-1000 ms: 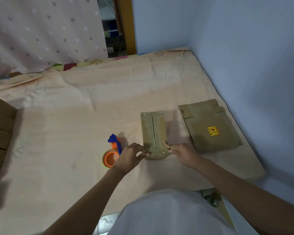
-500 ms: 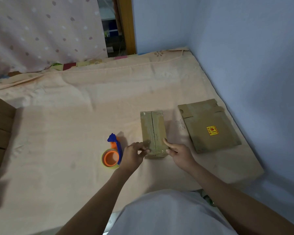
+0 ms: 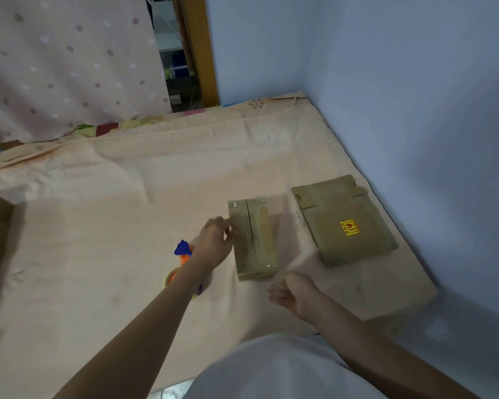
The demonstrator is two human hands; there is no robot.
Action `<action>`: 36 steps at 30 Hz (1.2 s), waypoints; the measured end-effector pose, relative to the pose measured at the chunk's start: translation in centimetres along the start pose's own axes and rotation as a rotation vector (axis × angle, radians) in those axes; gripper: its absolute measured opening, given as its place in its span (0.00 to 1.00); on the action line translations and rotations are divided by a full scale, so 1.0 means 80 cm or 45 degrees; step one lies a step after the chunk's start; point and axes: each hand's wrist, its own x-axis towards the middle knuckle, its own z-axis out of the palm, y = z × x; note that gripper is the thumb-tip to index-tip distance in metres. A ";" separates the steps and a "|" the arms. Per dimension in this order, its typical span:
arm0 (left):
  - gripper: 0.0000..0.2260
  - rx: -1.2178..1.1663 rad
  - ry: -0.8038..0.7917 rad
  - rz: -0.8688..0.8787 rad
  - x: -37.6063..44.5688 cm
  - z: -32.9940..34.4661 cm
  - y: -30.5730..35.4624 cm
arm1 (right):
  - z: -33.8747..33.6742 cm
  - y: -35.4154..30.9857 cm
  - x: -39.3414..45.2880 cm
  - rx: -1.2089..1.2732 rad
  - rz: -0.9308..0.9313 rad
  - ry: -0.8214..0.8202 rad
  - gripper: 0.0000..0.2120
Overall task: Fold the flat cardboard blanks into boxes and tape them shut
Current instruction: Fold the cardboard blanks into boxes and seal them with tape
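My left arm hides most of the tape roll point(image 3: 175, 276). The left hand point(image 3: 213, 243) has moved up the box point(image 3: 254, 240), fingers blurred, grip unclear. The right hand point(image 3: 293, 292) has let go, loosely curled.

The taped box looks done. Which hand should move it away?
Probably the left hand. Its fingers are already at the left side of the taped box, while the right hand sits apart from it, near the person's body, holding nothing.
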 end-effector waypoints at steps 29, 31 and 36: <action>0.09 -0.360 -0.226 -0.780 -0.003 -0.006 -0.029 | 0.021 -0.149 0.034 -0.895 -0.624 0.246 0.04; 0.09 -0.417 -0.221 -0.818 -0.008 -0.003 -0.029 | 0.029 -0.163 0.043 -1.000 -0.662 0.273 0.08; 0.28 -0.165 -0.166 -0.749 0.003 0.001 -0.018 | 0.029 -0.162 0.054 -0.937 -0.633 0.304 0.20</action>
